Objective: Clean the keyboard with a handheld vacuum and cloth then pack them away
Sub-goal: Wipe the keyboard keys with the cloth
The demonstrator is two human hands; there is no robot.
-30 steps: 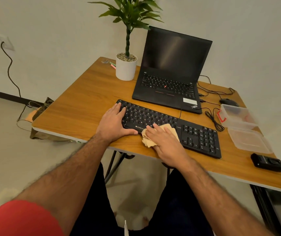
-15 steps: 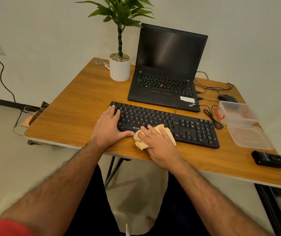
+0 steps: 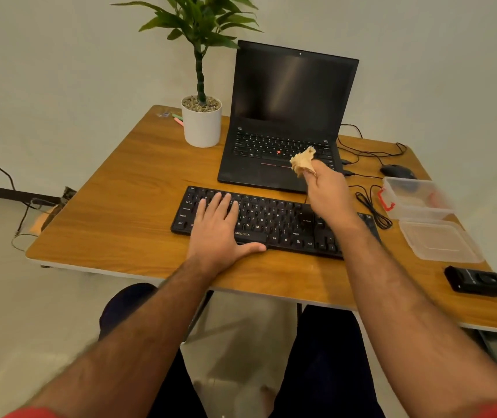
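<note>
1. Over the keyboard's [image 3: 271, 220] right half, your right hand [image 3: 327, 193] pinches the bunched cloth [image 3: 303, 162] aloft
2. Your left hand [image 3: 218, 229] lies flat, fingers straight, on the left keys

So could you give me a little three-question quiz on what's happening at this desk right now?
1. True or false: the right hand holds the cloth raised above the desk.
2. What does the left hand rest on: A) laptop, B) keyboard, C) plant pot?
3. Fill in: the clear container stands open, its ____ lying beside it.

Key: 1 true; 2 B; 3 lid.
</note>
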